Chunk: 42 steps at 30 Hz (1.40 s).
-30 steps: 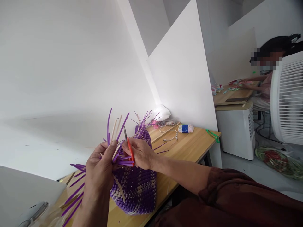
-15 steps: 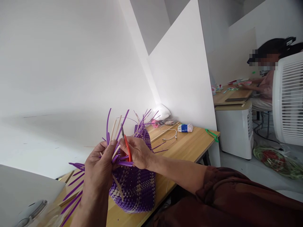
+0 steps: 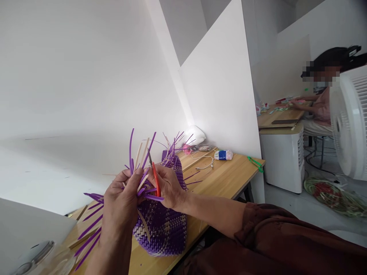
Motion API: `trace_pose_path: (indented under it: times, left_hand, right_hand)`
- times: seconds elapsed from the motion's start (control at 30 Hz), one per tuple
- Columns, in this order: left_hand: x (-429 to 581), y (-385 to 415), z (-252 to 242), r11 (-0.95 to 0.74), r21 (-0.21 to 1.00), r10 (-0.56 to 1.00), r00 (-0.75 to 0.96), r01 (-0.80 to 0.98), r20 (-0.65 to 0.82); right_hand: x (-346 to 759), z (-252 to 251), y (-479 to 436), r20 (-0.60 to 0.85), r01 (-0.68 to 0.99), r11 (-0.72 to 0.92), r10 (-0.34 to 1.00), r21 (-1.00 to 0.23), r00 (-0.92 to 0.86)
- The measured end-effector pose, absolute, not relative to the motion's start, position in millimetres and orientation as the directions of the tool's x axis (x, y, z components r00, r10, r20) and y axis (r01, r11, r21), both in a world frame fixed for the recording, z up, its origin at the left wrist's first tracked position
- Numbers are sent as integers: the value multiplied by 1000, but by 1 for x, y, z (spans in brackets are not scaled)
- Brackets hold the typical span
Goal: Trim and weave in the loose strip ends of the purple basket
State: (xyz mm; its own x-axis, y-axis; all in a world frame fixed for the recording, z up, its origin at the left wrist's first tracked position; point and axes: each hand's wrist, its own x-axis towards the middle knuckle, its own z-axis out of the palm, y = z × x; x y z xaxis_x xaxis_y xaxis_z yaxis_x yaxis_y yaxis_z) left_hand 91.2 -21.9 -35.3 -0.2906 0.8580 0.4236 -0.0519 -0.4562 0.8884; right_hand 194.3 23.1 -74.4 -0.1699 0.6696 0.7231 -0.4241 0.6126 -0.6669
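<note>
A woven basket (image 3: 160,233) of purple and cream plastic strips lies on the wooden table, loose strip ends sticking out around its rim. My left hand (image 3: 122,194) is closed on the strips (image 3: 134,160) at the near edge, thumb pressed against them. Purple and cream ends rise above its fingers, and more fan out to the left behind the wrist. In my right hand (image 3: 169,187) are red-handled scissors (image 3: 156,179), their dark blades pointing up beside the strips. The right fingertips are partly hidden behind strips and handle.
On the table (image 3: 223,177) lie a white cable (image 3: 205,166), a pale yarn ball with a blue label (image 3: 223,155), a green strip (image 3: 255,164) and a white bag (image 3: 194,134). A white fan (image 3: 348,126) stands at right; beyond it a person sits at another table.
My hands stay almost in place, with the right hand and scissors shifted very slightly. The fan head has turned. The other person's hands have barely moved.
</note>
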Motion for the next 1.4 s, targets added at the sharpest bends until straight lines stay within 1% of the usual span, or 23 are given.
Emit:
trace_pose_path:
  times: [0.1, 0.17, 0.23, 0.3, 0.37, 0.43, 0.5, 0.57, 0.63, 0.7, 0.77, 0.9, 1.1, 1.27, 1.4]
  left_hand:
    - [92, -22, -36, -461, 887, 851, -301, -39, 429]
    - [91, -23, -36, -459, 887, 850, -310, -36, 427]
    - [89, -23, -36, -453, 891, 850, -321, -37, 419]
    - [84, -23, -35, -421, 906, 861, -329, -33, 388]
    - [78, -22, -33, -369, 929, 878, -333, -15, 343]
    - [71, -21, -33, -316, 949, 895, -332, 0, 298]
    - [64, -19, -33, -280, 960, 904, -332, 12, 268]
    - [58, -16, -34, -264, 964, 910, -323, 31, 260]
    - [56, -14, -35, -261, 963, 917, -296, 62, 267]
    - [55, -13, -35, -262, 961, 923, -268, 91, 277]
    - [56, -13, -35, -259, 960, 927, -252, 105, 278]
    - [55, -15, -36, -256, 960, 928, -249, 111, 276]
    - [45, -11, -40, -284, 949, 925, -220, 135, 308]
    - [47, -11, -41, -272, 950, 929, -214, 154, 301]
    - [48, -13, -41, -269, 948, 933, -196, 173, 301]
  right_hand:
    - [194, -74, 23, 744, -562, 571, 657, -599, -125]
    - [197, -76, 25, 742, -581, 548, 653, -602, -154]
    - [207, -80, 29, 737, -561, 536, 640, -630, -216]
    - [224, -82, 33, 718, -504, 530, 618, -682, -321]
    - [247, -81, 37, 666, -412, 524, 594, -746, -452]
    - [272, -75, 41, 613, -313, 542, 562, -780, -555]
    - [295, -66, 44, 522, -144, 593, 536, -793, -663]
    - [310, -57, 47, 456, 14, 683, 502, -730, -735]
    - [318, -48, 49, 429, 125, 772, 471, -623, -770]
    - [320, -41, 49, 415, 197, 827, 452, -526, -789]
    - [320, -36, 49, 391, 241, 850, 444, -469, -806]
    - [320, -30, 47, 360, 277, 863, 440, -422, -823]
    - [328, -27, 46, 401, 339, 888, 447, -312, -800]
    - [329, -26, 46, 393, 336, 900, 425, -277, -815]
    - [326, -26, 47, 389, 309, 903, 411, -298, -825]
